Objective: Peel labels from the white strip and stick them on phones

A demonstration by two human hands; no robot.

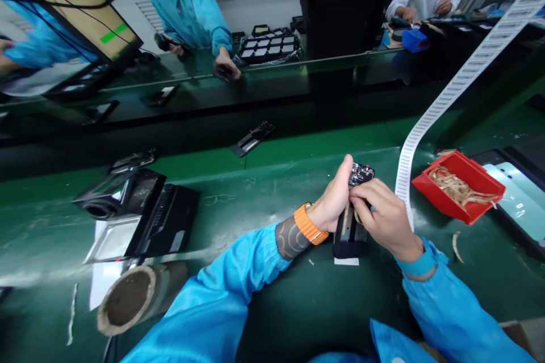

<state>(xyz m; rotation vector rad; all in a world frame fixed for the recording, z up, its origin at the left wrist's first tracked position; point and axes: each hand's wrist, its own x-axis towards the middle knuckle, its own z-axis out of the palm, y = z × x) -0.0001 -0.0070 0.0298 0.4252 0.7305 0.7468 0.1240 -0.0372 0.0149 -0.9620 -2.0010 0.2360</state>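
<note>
From the head view, both your hands meet just ahead of you, over the near part of the green bench. Your left hand, with an orange watch band at the wrist, is closed around the left side of an upright black unit, its thumb raised against the small circuit board at the top. Your right hand grips the same unit from the right, fingers curled across its front just below the board. The unit's lower end sits at a small white label on the bench; whether it rests there or is held just above cannot be told.

Near your right hand, a red tray holds tan strips, and one loose strip lies beside it. A long white label strip hangs down to the bench between the tray and your hands. To your left lie a black device and a cardboard roll. Across the bench, a co-worker in a blue sleeve rests a hand near a tray of parts.
</note>
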